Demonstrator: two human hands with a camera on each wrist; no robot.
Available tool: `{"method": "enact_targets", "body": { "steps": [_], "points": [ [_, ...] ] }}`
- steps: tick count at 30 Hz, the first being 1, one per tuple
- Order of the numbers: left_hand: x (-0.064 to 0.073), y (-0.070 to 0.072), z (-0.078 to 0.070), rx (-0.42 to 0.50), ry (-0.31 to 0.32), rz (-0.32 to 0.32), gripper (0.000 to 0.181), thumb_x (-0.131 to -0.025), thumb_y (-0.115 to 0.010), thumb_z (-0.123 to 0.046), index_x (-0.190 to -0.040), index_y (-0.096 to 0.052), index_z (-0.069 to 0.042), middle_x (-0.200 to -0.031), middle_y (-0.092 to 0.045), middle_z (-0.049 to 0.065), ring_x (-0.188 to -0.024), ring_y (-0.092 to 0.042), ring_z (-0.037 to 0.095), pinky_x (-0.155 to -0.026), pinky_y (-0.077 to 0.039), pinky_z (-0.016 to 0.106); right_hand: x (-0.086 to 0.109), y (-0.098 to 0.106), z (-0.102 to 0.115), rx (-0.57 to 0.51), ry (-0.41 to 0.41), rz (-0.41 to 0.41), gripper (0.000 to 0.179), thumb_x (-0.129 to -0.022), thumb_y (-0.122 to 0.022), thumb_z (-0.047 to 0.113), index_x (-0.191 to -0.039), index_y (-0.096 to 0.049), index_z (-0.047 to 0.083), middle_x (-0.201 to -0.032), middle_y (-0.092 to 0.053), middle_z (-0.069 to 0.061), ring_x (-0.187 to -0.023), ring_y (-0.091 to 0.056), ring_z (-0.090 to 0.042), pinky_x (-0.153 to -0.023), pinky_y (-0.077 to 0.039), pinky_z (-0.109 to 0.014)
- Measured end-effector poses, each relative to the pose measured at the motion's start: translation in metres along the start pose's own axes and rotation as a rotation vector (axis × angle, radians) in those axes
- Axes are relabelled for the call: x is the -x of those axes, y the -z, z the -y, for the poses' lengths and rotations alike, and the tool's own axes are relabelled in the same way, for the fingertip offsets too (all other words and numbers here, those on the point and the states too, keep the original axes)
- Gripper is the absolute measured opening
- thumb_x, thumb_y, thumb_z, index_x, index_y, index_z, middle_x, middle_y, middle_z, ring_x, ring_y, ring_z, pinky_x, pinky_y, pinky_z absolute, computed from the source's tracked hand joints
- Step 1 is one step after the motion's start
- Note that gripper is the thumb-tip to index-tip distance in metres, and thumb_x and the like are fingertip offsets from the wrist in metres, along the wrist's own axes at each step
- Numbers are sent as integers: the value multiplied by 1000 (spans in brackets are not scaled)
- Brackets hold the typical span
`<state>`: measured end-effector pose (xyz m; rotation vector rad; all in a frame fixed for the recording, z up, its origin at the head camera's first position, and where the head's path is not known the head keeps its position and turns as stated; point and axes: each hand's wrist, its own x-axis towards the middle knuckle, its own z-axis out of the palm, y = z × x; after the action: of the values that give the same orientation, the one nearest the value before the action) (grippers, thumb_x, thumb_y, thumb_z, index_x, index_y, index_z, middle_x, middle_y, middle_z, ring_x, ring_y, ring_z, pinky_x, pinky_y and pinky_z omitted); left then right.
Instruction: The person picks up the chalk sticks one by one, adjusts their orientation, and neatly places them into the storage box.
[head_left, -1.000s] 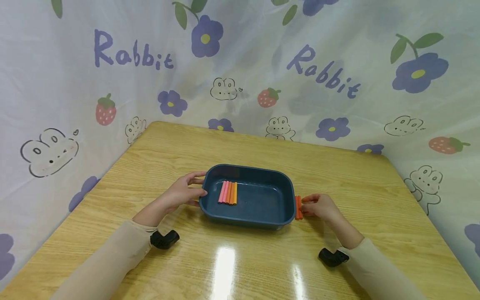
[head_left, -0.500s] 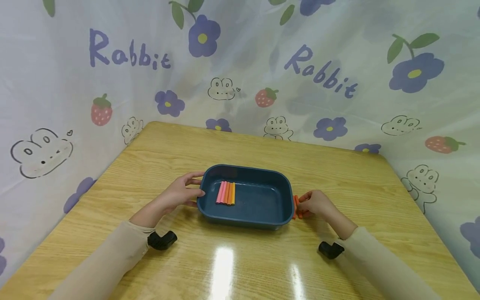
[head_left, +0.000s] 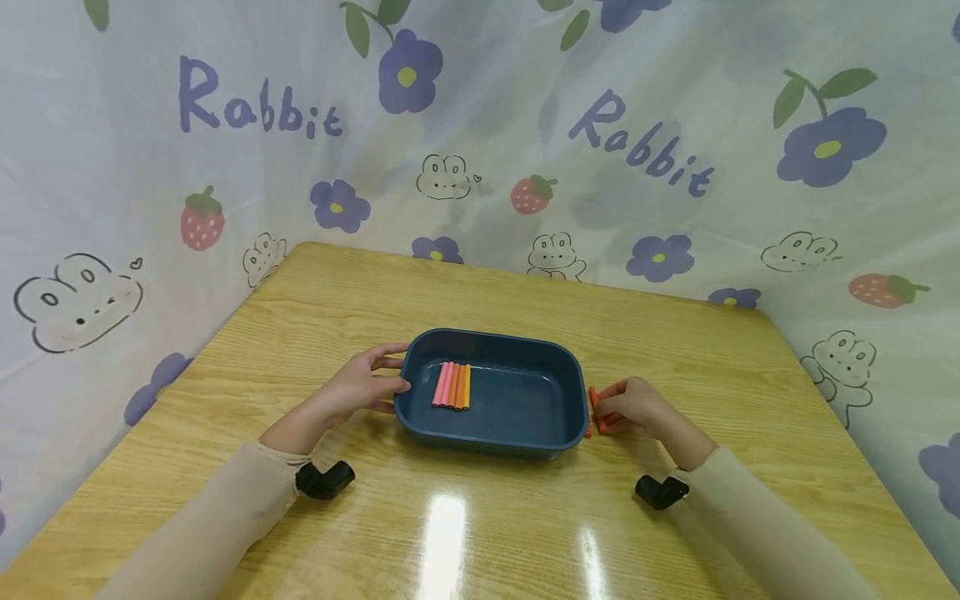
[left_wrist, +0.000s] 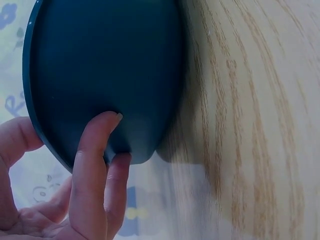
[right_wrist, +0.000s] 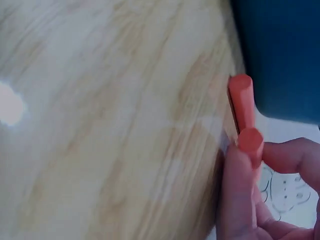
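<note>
My left hand [head_left: 365, 385] grips the left end of a dark blue rectangular container [head_left: 517, 408], its thumb at the rim and its other fingers against the outer wall [left_wrist: 107, 65]. Inside, at the left, several pink, orange and yellow sticks [head_left: 452, 386] lie side by side. Just outside the right end, my right hand [head_left: 637, 404] pinches a thin orange-red stick [right_wrist: 250, 142] between thumb and fingers. Another orange-red stick [right_wrist: 242, 100] lies on the table right beside the container wall, partly hidden by the held one in the right wrist view.
The container stands on a wood-grain table [head_left: 360, 283]. A fabric backdrop [head_left: 480, 108] with rabbits, flowers and strawberries hangs behind and along both sides. Black wrist devices [head_left: 326, 480] sit at both sleeves.
My right hand has taken hold of one orange-red stick and drawn it slightly right, apart from the one beside the container. My left hand stays on the container; the view has shifted slightly.
</note>
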<state>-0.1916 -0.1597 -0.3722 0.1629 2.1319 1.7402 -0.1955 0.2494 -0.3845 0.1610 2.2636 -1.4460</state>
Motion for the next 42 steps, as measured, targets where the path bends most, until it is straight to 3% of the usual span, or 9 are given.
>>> {"method": "enact_targets", "body": {
  "steps": [5, 10, 13, 24, 36, 39, 42],
  "points": [
    [-1, 0, 1, 0, 1, -1, 63, -89, -57, -2, -145, -28, -6, -135, -36, 28, -93, -62, 31, -70, -55, 42, -3, 10, -9, -274, -8, 78, 45, -89, -53, 0, -126, -37, -19, -83, -60, -8, -70, -62, -14, -69, -54, -27],
    [-3, 0, 2, 0, -1, -2, 64, -89, -57, -2, -145, -28, -7, -135, -36, 28, -96, -61, 35, -70, -55, 42, -1, 17, -10, -543, 13, 125, 17, -93, -48, -1, -102, -61, -7, -82, -64, -5, -73, -64, -14, -74, -53, -26],
    [-3, 1, 2, -2, -1, -5, 64, -88, -57, -2, -145, -29, -7, -135, -36, 28, -96, -61, 35, -70, -55, 42, 2, 20, -5, -631, 22, 133, 23, -94, -46, -2, -87, -67, 3, -80, -66, -5, -73, -64, -13, -74, -53, -24],
    [-3, 1, 0, -3, 7, -5, 64, -88, -57, -2, -145, -28, -7, -135, -36, 28, -96, -61, 35, -70, -55, 42, 7, 21, 23, -700, 78, 189, 25, -97, -42, 0, -88, -65, 4, -85, -64, -6, -80, -63, -15, -79, -52, -25],
    [-1, 1, 0, 12, 1, 1, 64, -88, -57, -2, -145, -28, -6, -135, -35, 28, -94, -61, 33, -71, -55, 42, 2, 10, 58, -687, 68, 226, 26, -97, -42, 0, -86, -66, 4, -88, -62, -8, -80, -63, -16, -81, -51, -27],
    [-1, 1, 0, 14, 0, 2, 64, -88, -57, -2, -145, -28, -6, -135, -35, 29, -95, -61, 34, -71, -55, 42, 1, 4, 67, -668, 59, 225, 23, -97, -42, 0, -90, -64, 2, -90, -61, -9, -81, -63, -17, -81, -51, -27],
    [-1, 1, -1, 14, -3, 4, 64, -88, -57, -2, -145, -28, -6, -135, -35, 29, -96, -61, 35, -71, -55, 42, -1, -2, 76, -637, 50, 214, 16, -97, -43, 0, -108, -54, -3, -92, -61, -8, -81, -63, -17, -81, -52, -27]
  ]
}}
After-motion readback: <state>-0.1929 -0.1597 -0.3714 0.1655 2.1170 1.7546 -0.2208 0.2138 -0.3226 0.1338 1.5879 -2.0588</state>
